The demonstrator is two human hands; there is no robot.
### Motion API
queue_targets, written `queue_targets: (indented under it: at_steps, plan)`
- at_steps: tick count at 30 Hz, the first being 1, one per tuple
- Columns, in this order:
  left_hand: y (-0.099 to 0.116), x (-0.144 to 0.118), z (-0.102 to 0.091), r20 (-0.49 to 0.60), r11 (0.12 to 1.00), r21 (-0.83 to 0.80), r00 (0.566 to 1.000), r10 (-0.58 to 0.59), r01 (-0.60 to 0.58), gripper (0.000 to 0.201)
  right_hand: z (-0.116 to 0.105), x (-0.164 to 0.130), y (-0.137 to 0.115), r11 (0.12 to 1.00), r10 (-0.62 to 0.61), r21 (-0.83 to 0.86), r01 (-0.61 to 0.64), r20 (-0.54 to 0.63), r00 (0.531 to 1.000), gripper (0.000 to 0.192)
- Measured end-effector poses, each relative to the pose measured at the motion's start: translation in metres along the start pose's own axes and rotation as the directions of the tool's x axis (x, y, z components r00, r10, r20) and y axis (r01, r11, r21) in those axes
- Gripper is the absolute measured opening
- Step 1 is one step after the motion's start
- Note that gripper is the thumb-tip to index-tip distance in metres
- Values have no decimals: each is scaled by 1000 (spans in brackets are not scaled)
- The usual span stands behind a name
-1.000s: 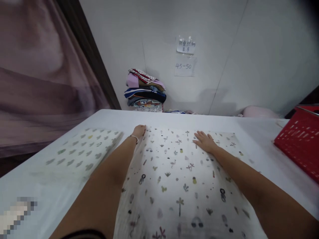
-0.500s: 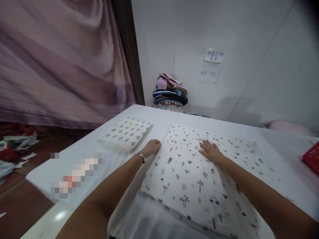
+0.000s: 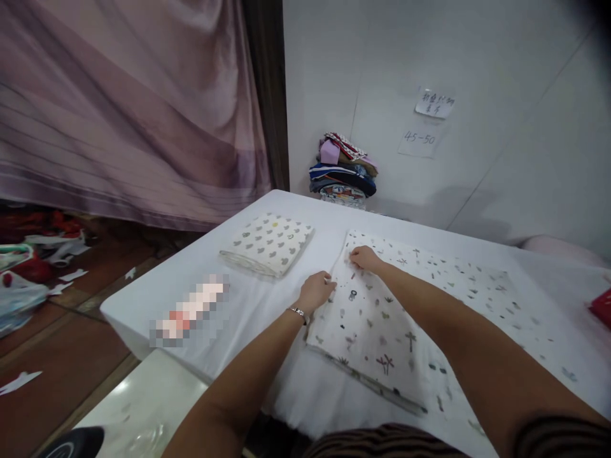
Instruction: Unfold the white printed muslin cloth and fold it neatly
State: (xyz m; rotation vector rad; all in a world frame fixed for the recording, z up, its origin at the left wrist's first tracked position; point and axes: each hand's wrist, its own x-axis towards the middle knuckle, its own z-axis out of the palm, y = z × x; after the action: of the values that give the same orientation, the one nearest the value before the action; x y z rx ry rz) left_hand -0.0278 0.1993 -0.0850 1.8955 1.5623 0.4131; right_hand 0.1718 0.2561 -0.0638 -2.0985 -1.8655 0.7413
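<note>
A white cloth (image 3: 377, 337) printed with small palm trees, plants and animals lies folded in layers on the white-covered table. My left hand (image 3: 317, 291), with a bracelet at the wrist, rests at the cloth's left edge. Its fingers are slightly bent and apart, with the tips beside the edge. Farther along that same edge, my right hand (image 3: 366, 259) has its fingers bent down and closed on the cloth near its far left corner. Left of both hands sits a folded white cloth with grey motifs (image 3: 270, 245).
The table (image 3: 296, 207) has a blurred-out item (image 3: 193, 312) near its left edge. A stack of folded fabrics (image 3: 344, 168) stands against the wall, beside paper signs (image 3: 420, 137). A pink curtain (image 3: 143, 114) hangs at left. Something red (image 3: 601, 308) shows at right.
My right hand has moved from lying spread on the cloth to its far left edge, fingers now closed. My left hand stays by the left edge. The view has shifted left.
</note>
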Motion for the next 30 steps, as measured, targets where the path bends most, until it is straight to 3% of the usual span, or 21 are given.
queue_targets:
  at_steps: [5, 9, 12, 18, 26, 30]
  plan:
    - [1, -5, -1, 17, 999, 38, 1000, 3, -4, 29, 12, 26, -20, 995, 84, -63, -82, 35, 996, 22]
    - [1, -7, 1, 11, 998, 49, 1000, 26, -27, 28, 14, 42, -24, 985, 122, -129, -113, 64, 990, 31]
    - [1, -8, 4, 6, 998, 51, 999, 45, -45, 25, 17, 51, -24, 978, 156, -154, -141, 91, 984, 27]
    - [-1, -11, 5, 8, 996, 38, 996, 84, -85, 19, 19, 52, -24, 969, 233, -118, -219, 125, 964, 14]
    - [-5, -12, 7, 14, 997, 18, 997, 76, -76, 30, 11, 49, -25, 968, 242, -90, -233, 106, 965, 15]
    - [-7, -12, 10, 1, 992, 69, 995, 103, -103, 24, 14, 50, -30, 968, 242, -90, -233, 93, 966, 16]
